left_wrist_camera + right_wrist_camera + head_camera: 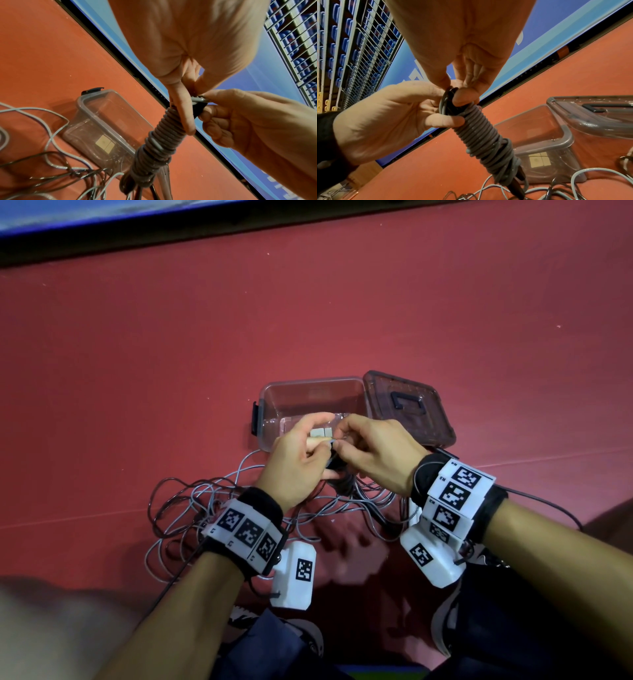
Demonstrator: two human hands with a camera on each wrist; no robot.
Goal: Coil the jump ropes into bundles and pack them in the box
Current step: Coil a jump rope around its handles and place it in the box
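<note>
We hold the bundle [159,142] upright between both hands, just this side of the box [274,392], which sits open on the red floor [308,302] with its lid [411,405] beside it. Our left hand [294,463] curls round the top of the bundle, a finger lying along the tight grey windings; our right hand [380,453] pinches the rope's end loop at the top between thumb and fingertips [443,81].

The wrap looks near done, and we judge the tuck of that end to be the step in hand. The risk sits right there: if the pinch slips before the end is locked under a turn, the springy windings could loosen from the top down. The lower turns already cross unevenly (looser than the neat upper ones), so they may slide off. The loose ropes [191,501] lie tangled on the floor under our wrists, and a strand snagged there could drag on the bundle as we lift it to the box.
</note>
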